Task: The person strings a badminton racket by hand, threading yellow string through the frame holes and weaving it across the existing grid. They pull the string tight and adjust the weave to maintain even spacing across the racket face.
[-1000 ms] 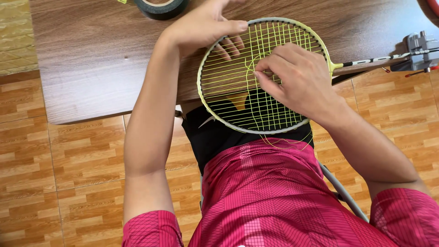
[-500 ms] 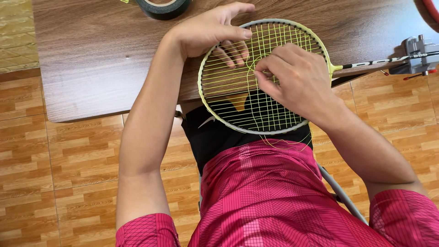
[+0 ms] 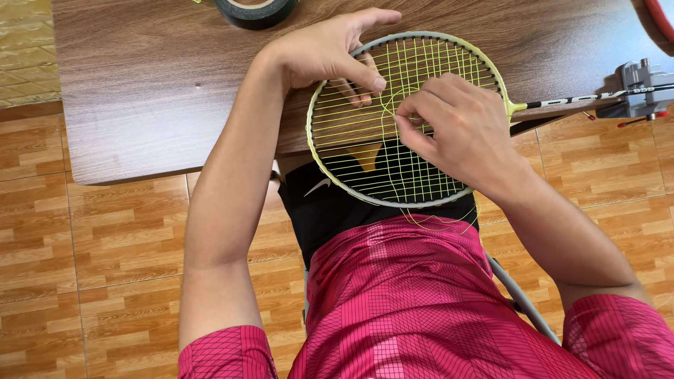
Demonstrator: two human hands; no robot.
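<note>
Yellow-green strings [image 3: 351, 133] fill the oval head of a badminton racket [image 3: 330, 172], which lies partly on a brown wooden table [image 3: 140, 91] and partly over the person's lap; its thin shaft [image 3: 562, 100] runs right to a grey metal clamp [image 3: 642, 88] at the table's edge. Left hand [image 3: 330, 49]: curled over the far-left rim of the frame, thumb pressed on the string bed, other fingers reaching beneath the strings and showing through them; it grips the frame. Right hand [image 3: 456, 130]: fingers bunched near the middle of the string bed, thumb and forefinger pinched closed on a loose yellow string [image 3: 385, 123] that curves down across the woven grid; the hand covers the right half of the strings. A slack loop of the same string hangs below the near rim, over the red patterned shirt [image 3: 421, 302]. A roll of dark tape [image 3: 254, 10] sits at the table's far edge, cut off by the frame border; a red curved object [image 3: 663, 14] shows at the top right corner, too little visible to identify. Orange-brown tiled floor [image 3: 91, 245] lies below the table; a grey chair leg [image 3: 523, 302] slants beside the right arm.
</note>
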